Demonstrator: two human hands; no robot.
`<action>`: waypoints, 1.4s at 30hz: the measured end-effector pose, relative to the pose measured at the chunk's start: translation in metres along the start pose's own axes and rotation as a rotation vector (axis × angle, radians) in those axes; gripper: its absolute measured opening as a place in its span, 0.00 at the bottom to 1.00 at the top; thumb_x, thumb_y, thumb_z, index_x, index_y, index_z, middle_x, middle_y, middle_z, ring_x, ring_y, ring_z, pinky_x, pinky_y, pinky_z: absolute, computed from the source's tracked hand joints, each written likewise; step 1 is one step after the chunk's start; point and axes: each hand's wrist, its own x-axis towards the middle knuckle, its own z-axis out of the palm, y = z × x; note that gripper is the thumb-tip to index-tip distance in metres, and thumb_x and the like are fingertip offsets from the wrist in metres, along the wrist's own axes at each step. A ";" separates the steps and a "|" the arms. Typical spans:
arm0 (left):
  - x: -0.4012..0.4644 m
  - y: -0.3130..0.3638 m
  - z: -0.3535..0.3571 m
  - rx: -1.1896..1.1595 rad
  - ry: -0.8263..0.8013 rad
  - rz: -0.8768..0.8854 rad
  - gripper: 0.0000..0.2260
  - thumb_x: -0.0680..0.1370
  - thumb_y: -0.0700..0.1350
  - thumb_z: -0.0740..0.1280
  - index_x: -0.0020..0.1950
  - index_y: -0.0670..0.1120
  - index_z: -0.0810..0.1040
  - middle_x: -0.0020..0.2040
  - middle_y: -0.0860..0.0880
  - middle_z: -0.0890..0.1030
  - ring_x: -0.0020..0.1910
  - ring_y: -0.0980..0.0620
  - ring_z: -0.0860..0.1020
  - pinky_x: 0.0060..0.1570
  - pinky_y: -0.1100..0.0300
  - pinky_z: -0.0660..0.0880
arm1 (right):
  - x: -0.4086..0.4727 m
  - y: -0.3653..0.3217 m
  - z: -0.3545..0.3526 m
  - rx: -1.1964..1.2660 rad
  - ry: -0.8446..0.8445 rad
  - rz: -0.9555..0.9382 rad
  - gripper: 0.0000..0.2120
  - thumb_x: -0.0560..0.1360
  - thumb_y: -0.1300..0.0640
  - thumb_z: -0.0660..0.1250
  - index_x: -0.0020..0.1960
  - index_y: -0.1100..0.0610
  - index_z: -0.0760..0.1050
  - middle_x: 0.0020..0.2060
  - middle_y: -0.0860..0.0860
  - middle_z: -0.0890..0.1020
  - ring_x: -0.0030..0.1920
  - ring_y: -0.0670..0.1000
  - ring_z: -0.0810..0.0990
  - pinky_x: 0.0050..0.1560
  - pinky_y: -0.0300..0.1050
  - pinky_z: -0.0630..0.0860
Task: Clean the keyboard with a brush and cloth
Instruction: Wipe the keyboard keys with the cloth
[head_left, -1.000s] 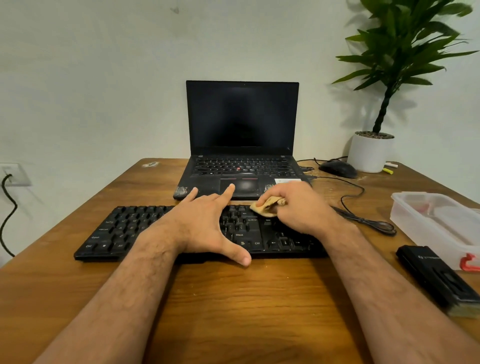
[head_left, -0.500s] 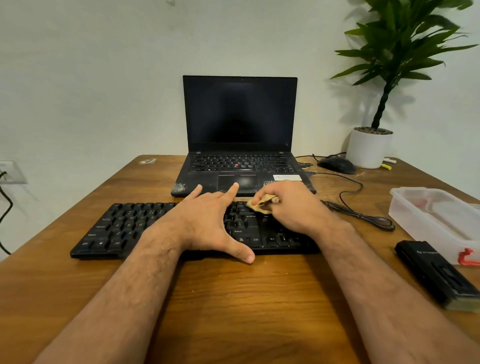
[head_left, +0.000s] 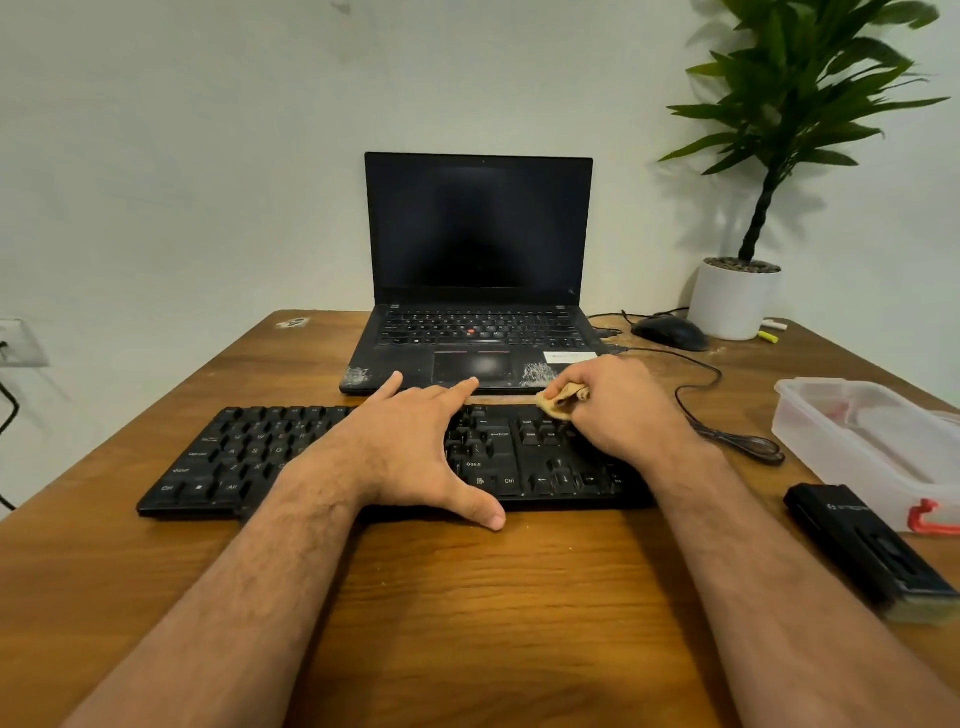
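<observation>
A wooden desk (head_left: 467, 597) carried an open laptop (head_left: 478, 270) at the back and, just in front of it, a black keyboard (head_left: 234, 457). The left hand (head_left: 410, 447) lay flat across the keyboard's middle, fingers spread wide. The right hand (head_left: 618, 410) had its fingers closed around a small tan cloth (head_left: 558, 402), pressed against the keyboard's upper right keys.

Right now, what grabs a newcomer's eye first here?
The two bare hands on the black keyboard at the desk's middle: the left hand lies spread flat over the keys, while the right hand presses a tan cloth onto the keyboard's far right edge. Behind them an open laptop shows a dark screen.
</observation>
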 end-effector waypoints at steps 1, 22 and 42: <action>0.000 0.000 0.001 -0.003 0.004 0.000 0.65 0.55 0.81 0.68 0.82 0.56 0.43 0.81 0.54 0.58 0.79 0.54 0.57 0.78 0.49 0.35 | 0.002 -0.001 -0.001 -0.033 0.032 0.027 0.16 0.77 0.64 0.67 0.57 0.47 0.84 0.57 0.50 0.83 0.51 0.47 0.76 0.55 0.44 0.78; -0.002 -0.002 0.005 0.003 0.021 -0.027 0.68 0.53 0.82 0.65 0.83 0.51 0.44 0.82 0.51 0.57 0.80 0.54 0.56 0.79 0.47 0.37 | -0.036 -0.012 -0.012 0.055 -0.189 -0.266 0.29 0.70 0.70 0.64 0.58 0.40 0.83 0.62 0.41 0.81 0.64 0.44 0.76 0.68 0.44 0.72; -0.002 -0.002 0.004 0.046 0.028 -0.037 0.64 0.58 0.82 0.65 0.83 0.49 0.46 0.82 0.50 0.56 0.80 0.52 0.55 0.78 0.46 0.36 | -0.041 -0.017 -0.001 0.027 -0.062 -0.212 0.16 0.68 0.65 0.69 0.40 0.43 0.83 0.47 0.42 0.83 0.51 0.45 0.79 0.47 0.41 0.76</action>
